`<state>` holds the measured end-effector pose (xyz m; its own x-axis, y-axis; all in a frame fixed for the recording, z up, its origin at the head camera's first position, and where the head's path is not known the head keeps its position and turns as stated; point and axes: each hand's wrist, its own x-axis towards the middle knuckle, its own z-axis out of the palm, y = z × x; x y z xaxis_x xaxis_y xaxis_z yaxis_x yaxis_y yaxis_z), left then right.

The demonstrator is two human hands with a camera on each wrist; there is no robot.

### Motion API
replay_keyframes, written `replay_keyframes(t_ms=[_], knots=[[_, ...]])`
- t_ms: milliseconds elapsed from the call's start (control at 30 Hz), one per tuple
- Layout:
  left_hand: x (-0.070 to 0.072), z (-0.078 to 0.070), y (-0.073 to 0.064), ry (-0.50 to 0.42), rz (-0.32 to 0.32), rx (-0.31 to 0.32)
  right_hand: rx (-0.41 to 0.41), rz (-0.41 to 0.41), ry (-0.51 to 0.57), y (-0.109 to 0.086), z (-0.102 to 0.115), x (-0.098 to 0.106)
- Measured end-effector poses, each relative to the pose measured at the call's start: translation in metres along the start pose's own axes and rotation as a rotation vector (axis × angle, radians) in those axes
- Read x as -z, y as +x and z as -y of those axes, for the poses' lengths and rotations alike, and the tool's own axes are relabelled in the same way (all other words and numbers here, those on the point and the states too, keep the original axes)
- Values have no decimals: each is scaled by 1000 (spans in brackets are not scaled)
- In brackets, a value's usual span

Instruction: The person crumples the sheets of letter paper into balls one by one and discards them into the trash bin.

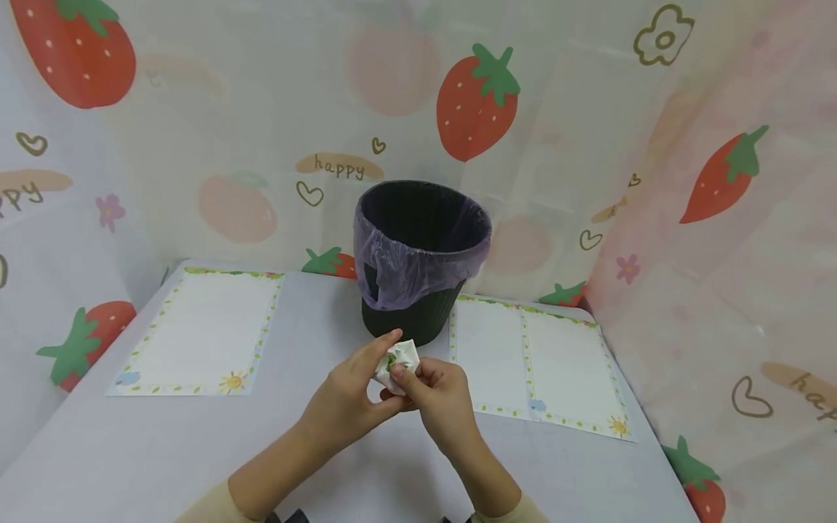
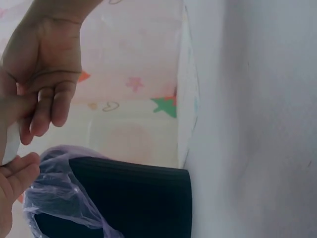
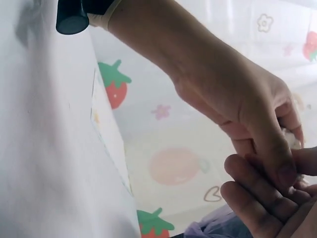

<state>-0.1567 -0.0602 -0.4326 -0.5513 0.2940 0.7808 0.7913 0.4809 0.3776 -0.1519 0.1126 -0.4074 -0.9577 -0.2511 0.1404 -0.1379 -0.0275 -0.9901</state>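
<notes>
Strawberry-printed sheeting hung behind a pale table. On it stood a round, ribbed dark bin, its interior shadowed, a crinkled, translucent purple liner folded over its rim. Nearer, the left hand and right hand met, both pinching a crumpled white wad with green patches.

The hands partly hide the crumpled white thing.

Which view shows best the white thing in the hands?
The head view: the white thing faces the camera, its green patch visible. The left wrist view shows only a pale sliver at the left edge; the right wrist view, a small, mostly hidden bit.
</notes>
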Motion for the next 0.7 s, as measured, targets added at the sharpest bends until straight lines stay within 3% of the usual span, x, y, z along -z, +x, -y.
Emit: replay_keyframes(t_ms=[133, 267, 433, 567, 700], knots=[[5, 6, 4, -54, -8, 7, 43, 61, -66, 2, 3, 5], [13, 6, 8, -161, -40, 24, 156, 206, -135, 3, 5, 15], [17, 0, 11, -310, -100, 9, 277, 406, -41, 9, 1, 26], [14, -6, 10, -403, -73, 10, 181, 517, 159, 14, -6, 30], [9, -9, 8, -385, -36, -9, 45, 647, 348, 15, -10, 31]])
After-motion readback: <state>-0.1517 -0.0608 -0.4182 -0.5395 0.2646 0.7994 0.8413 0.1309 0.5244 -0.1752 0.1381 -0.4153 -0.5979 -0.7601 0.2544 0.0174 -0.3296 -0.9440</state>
